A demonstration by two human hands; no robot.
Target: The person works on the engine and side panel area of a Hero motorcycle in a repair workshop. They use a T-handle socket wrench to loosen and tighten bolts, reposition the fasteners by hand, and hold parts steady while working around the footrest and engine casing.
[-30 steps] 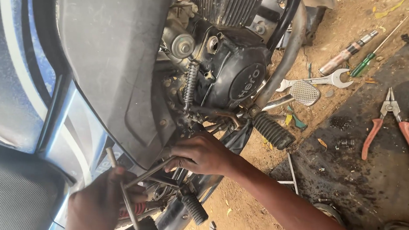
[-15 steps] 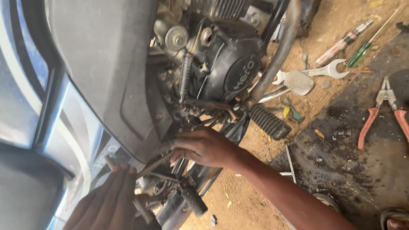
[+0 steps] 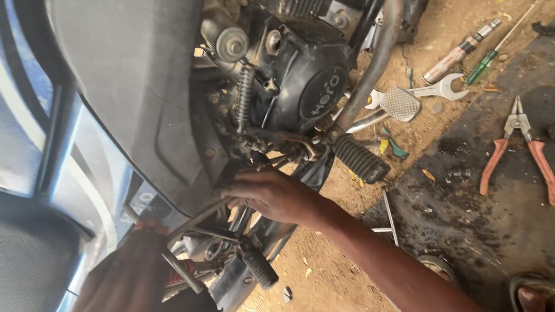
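A motorcycle lies tilted, its black engine cover (image 3: 313, 94) facing me. My right hand (image 3: 275, 194) reaches under the engine, fingers curled round the far end of a metal T-handle wrench (image 3: 184, 269) where its shaft meets the frame. At the bottom left, my left hand (image 3: 129, 278) grips the wrench's crossbar end, with a bit of red cloth beside it. What the wrench's tip sits on is hidden by my fingers.
A ribbed foot peg (image 3: 361, 158) and a smaller one (image 3: 259, 267) stick out near my hands. On the dirt lie red-handled pliers (image 3: 522, 152), an open-end spanner (image 3: 442, 89) and two screwdrivers (image 3: 460, 51). A sandalled foot (image 3: 538, 307) rests at the bottom right.
The wrench's crossbar has swung round in my left hand, which shifted slightly. My right hand stays at the shaft's far end. The view has drifted a little.
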